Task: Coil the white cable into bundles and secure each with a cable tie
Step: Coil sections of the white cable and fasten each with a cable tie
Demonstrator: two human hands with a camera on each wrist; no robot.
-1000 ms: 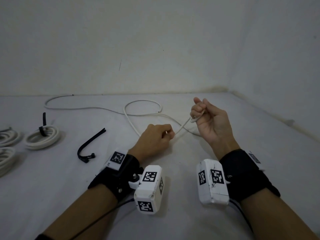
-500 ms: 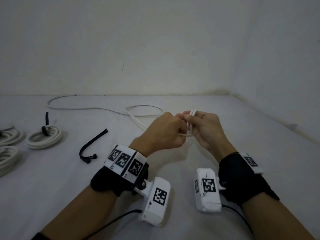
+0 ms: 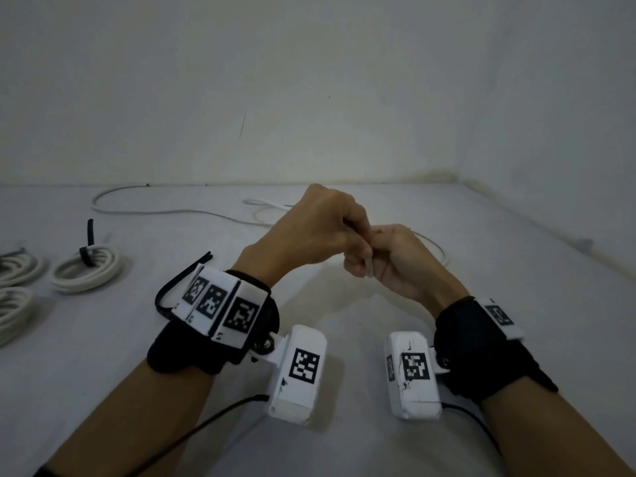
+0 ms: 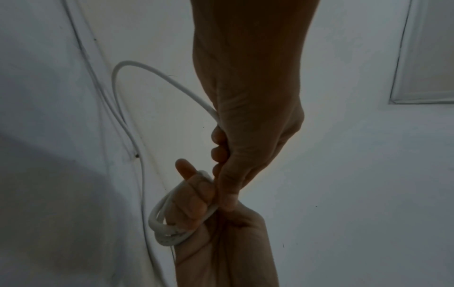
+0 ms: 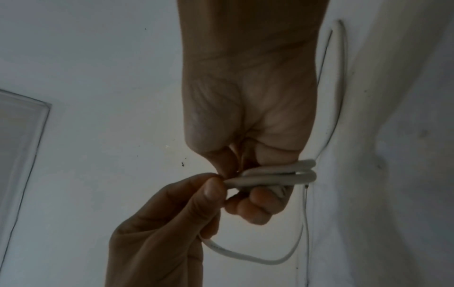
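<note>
The white cable [image 3: 165, 211] trails loose across the far side of the table. Its near end is wound in a few small loops [image 5: 277, 172] round the fingers of my right hand [image 3: 368, 266], which are curled on the loops. My left hand [image 3: 358, 235] is just above and left of the right one and touches it. It pinches the running cable [image 4: 172, 81] beside the loops [image 4: 167, 223]. A black cable tie [image 3: 172, 287] lies on the table, partly hidden behind my left wrist band.
Coiled white bundles lie at the left: one [image 3: 86, 270] bound with a black tie, and two more [image 3: 13, 304] at the frame's edge. The table [image 3: 516, 270] meets walls at the back and right.
My hands, apart with a straight stretch of cable between them a second ago, have come together. The left hand has risen over the right, and the cable is now looped round the right fingers.
</note>
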